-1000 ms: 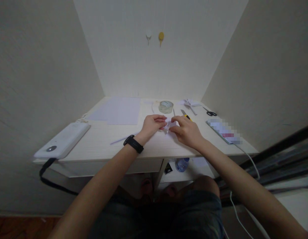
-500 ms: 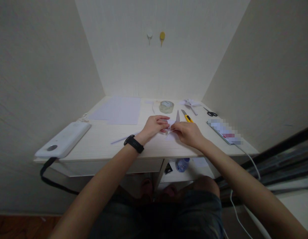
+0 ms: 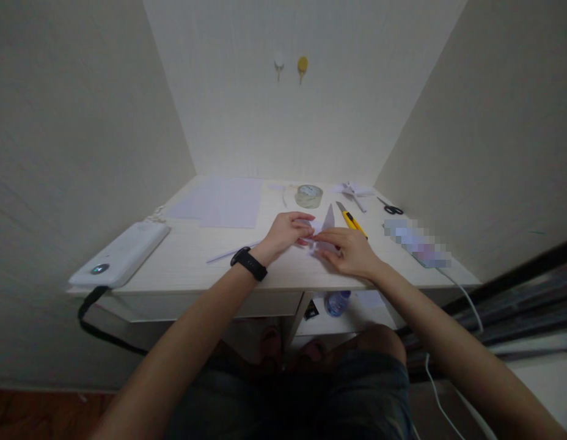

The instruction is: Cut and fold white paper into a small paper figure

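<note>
My left hand [image 3: 288, 234] is closed on a folded piece of white paper [image 3: 328, 219] near the front of the desk, its fingertips pressing the paper's middle. From the other side my right hand [image 3: 352, 252] grips the same paper, with thumb and forefinger on a flap nearer me. One pointed corner of the paper stands up beyond the right fingers. The paper's centre is partly hidden by the fingers. A yellow utility knife [image 3: 352, 221] lies just past my right hand. Left of the paper, a thin rolled paper stick [image 3: 223, 253] rests near my watch wrist.
On the white desk [image 3: 182, 269], a roll of clear tape [image 3: 309, 197], a paper pinwheel [image 3: 354, 192] and black scissors [image 3: 392, 209] lie at the back. White sheets [image 3: 231, 201] and a white device [image 3: 121, 253] sit left. A phone [image 3: 418, 244] with a cable lies right.
My right thumb has moved away from the forefinger and toward me, and the right hand has flattened a little. My left hand stays in place on the paper. The view has shifted slightly.
</note>
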A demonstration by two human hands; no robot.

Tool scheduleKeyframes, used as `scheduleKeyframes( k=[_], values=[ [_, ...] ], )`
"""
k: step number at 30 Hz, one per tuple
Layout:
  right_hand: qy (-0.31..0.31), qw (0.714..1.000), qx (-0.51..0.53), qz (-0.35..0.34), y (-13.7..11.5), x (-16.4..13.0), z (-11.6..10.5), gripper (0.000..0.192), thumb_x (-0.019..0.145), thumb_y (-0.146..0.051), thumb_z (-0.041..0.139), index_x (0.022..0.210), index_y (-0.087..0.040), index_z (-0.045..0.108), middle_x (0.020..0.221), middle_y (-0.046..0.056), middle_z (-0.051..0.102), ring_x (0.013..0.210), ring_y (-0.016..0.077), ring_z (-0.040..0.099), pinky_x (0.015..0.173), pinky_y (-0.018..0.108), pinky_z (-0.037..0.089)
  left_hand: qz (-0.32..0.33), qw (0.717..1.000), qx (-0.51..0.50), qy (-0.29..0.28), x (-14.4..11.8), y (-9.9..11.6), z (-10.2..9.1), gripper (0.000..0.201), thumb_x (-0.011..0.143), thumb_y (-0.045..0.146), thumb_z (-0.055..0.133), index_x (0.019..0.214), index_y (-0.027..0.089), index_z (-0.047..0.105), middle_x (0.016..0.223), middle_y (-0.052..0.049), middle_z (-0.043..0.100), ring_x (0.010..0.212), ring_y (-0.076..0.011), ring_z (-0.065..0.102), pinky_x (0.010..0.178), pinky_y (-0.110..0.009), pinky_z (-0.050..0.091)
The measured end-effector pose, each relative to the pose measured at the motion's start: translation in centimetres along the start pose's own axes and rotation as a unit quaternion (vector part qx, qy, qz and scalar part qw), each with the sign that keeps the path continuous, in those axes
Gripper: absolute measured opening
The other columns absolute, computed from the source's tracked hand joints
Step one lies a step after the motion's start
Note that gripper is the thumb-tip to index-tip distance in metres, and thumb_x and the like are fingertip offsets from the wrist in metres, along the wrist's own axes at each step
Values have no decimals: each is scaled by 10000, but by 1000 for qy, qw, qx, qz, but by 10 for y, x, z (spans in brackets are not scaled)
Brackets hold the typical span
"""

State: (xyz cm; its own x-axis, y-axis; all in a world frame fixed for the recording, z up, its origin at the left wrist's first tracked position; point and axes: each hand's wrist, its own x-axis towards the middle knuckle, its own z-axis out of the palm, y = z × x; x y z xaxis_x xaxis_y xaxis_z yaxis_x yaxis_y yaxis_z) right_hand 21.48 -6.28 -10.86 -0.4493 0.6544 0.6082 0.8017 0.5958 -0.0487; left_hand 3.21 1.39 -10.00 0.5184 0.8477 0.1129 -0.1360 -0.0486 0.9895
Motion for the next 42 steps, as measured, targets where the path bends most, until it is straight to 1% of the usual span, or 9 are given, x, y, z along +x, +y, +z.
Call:
scheduleKeyframes(
  k=[3,6,11,14,18,22,29,36,42],
  values=[
    [29,999,-38,8,-2,-2,5,270,837,-383,709,1023,-187,723,963,91,760,868,247,702,750,334,523,-3,1000,2,-1,0,0,1,347,755,19,734,1092,74,673,740,-61,720,658,-138,694,556,-218,552],
    [34,997,-72,1,-2,-3,9,205,884,-336,655,1000,-173,701,905,86,741,814,230,690,702,320,506,-7,1000,4,1,0,0,1,346,754,19,735,1090,76,675,742,-56,718,656,-138,691,566,-231,560],
    [46,993,-105,-23,-1,-8,12,202,923,-251,574,1082,-164,661,986,106,735,851,224,679,720,317,504,-1,1000,0,-1,-1,0,2,342,755,12,723,1089,73,677,738,-55,717,682,-138,686,592,-242,573],
    [60,993,-94,-31,-1,-9,13,204,930,-215,544,1096,-169,653,996,104,739,875,224,682,756,325,515,7,1000,4,0,-1,0,2,356,754,10,721,1100,75,675,736,-48,711,669,-129,678,581,-234,567],
    [64,995,-71,-20,-1,-11,12,216,929,-200,527,1101,-180,657,1016,113,742,901,231,685,785,344,527,18,1000,0,-2,-1,-1,1,368,753,24,731,1111,87,675,730,-37,707,658,-122,672,583,-230,562],
    [60,996,-61,-7,-1,-12,12,220,928,-208,525,1094,-186,667,1006,118,743,901,234,687,782,353,532,22,1000,-9,-3,-1,-2,1,357,754,18,728,1100,89,674,716,-30,700,655,-118,667,602,-239,563],
    [77,996,-50,-15,0,-12,14,200,927,-202,528,1052,-168,681,978,125,745,863,230,690,763,345,541,18,1000,-17,-10,-2,-1,3,336,763,-18,679,1085,78,666,712,-29,693,669,-120,659,634,-263,570],
    [81,997,-4,16,-4,-10,12,195,926,-214,537,1027,-190,701,973,106,745,869,223,688,773,344,545,27,999,-17,-13,-1,-1,2,324,758,-10,691,1070,73,667,720,-33,696,684,-122,669,632,-253,575],
    [117,990,42,61,-6,-5,7,197,879,-290,649,1046,-212,718,1016,91,746,789,200,675,711,330,542,41,999,2,-17,-3,1,3,346,744,13,716,1077,90,666,744,-28,703,674,-119,670,599,-234,563]
  ],
)
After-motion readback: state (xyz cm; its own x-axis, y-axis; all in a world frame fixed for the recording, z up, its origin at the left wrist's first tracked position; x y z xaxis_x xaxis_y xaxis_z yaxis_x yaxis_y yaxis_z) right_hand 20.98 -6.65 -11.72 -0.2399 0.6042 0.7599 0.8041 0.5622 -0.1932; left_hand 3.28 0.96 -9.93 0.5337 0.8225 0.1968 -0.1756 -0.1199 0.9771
